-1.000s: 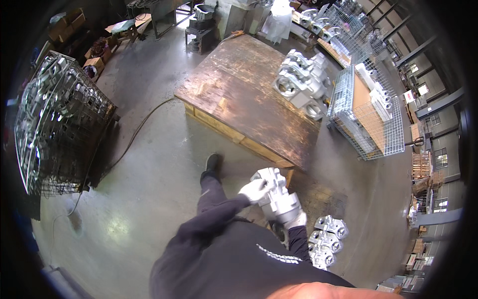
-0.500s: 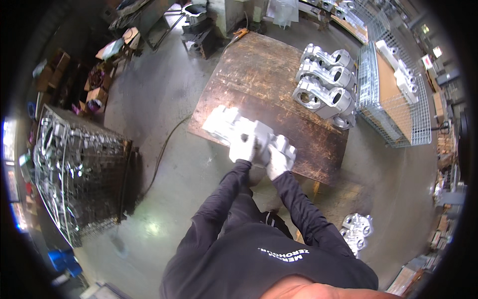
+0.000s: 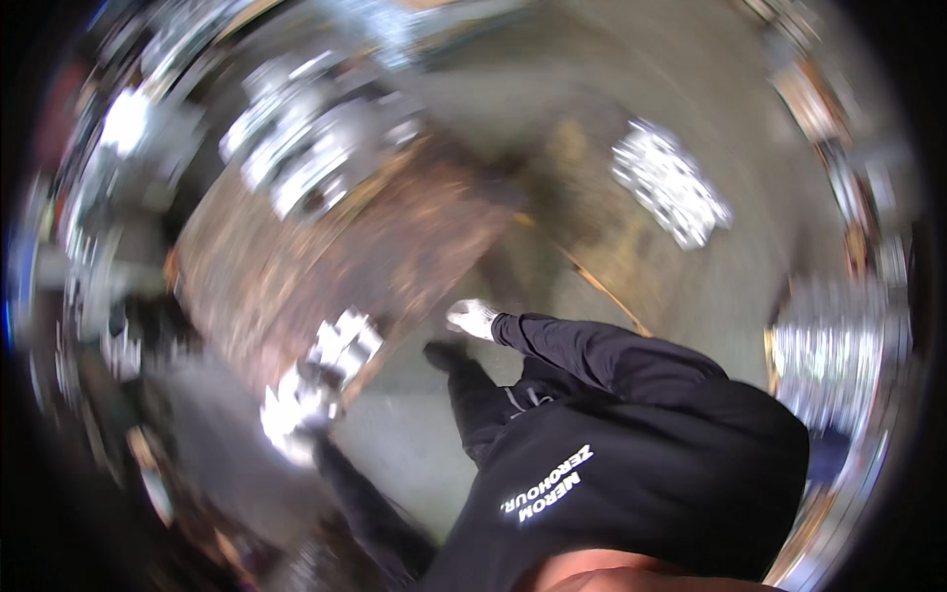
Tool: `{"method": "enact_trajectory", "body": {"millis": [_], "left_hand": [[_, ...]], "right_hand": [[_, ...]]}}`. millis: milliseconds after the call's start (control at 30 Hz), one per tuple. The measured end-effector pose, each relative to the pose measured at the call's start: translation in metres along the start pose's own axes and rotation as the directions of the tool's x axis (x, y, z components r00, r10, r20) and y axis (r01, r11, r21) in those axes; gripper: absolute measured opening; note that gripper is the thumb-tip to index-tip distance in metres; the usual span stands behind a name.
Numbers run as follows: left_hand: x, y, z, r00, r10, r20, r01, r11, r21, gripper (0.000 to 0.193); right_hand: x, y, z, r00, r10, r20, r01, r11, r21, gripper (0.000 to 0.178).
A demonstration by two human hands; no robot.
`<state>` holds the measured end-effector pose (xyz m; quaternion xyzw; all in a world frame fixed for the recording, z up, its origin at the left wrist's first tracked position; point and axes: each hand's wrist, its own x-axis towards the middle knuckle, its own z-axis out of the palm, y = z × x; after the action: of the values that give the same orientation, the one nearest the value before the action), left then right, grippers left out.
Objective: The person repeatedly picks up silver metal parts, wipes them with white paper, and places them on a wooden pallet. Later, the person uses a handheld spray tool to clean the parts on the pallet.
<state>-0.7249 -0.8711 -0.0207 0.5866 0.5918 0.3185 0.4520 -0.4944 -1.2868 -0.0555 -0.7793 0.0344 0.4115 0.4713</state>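
Motion smears much of the picture. A silver metal casting (image 3: 345, 345) lies along the near edge of the brown worktable (image 3: 375, 247). At its left end, my left hand (image 3: 304, 412) in a white glove is against the metal. Glare and blur hide how those fingers are placed. My right hand (image 3: 472, 318), also in a white glove, is off the casting and beyond the table's edge, above the floor. Nothing shows in it, and its fingers are loosely extended.
Several silver castings (image 3: 306, 138) stand together at the table's far side. To the right, more castings (image 3: 671, 183) form a low group on a brownish surface beside the table. A blurred wire-mesh container (image 3: 824, 345) stands at the far right.
My view has swung to the right, so the table now sits farther left. My right hand has let go of the casting and moved away rightward; my left hand stays at it.
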Motion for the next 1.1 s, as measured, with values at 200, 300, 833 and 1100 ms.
{"method": "enact_trajectory", "body": {"millis": [200,300,833,1100], "left_hand": [[-0.073,0.043,0.020,0.863,0.499,-0.081,-0.379,0.745,0.548,0.041],[-0.154,0.030,0.030,0.780,0.626,0.011,-0.475,0.581,0.661,0.039],[-0.525,-0.100,0.303,0.166,-0.651,0.741,-0.280,0.689,0.669,0.023],[-0.547,-0.053,0.547,-0.152,-0.556,0.817,0.130,0.808,0.574,0.024]], "right_hand": [[-0.082,0.226,-0.203,0.668,0.129,-0.733,-0.285,0.954,-0.093,0.021],[-0.137,0.332,-0.257,0.593,0.317,-0.740,-0.396,0.915,0.074,0.024],[-0.292,0.477,-0.443,0.315,0.745,-0.589,-0.169,0.654,0.737,0.030],[-0.374,0.508,-0.579,0.226,0.761,-0.608,-0.139,0.643,0.753,0.046]]}}
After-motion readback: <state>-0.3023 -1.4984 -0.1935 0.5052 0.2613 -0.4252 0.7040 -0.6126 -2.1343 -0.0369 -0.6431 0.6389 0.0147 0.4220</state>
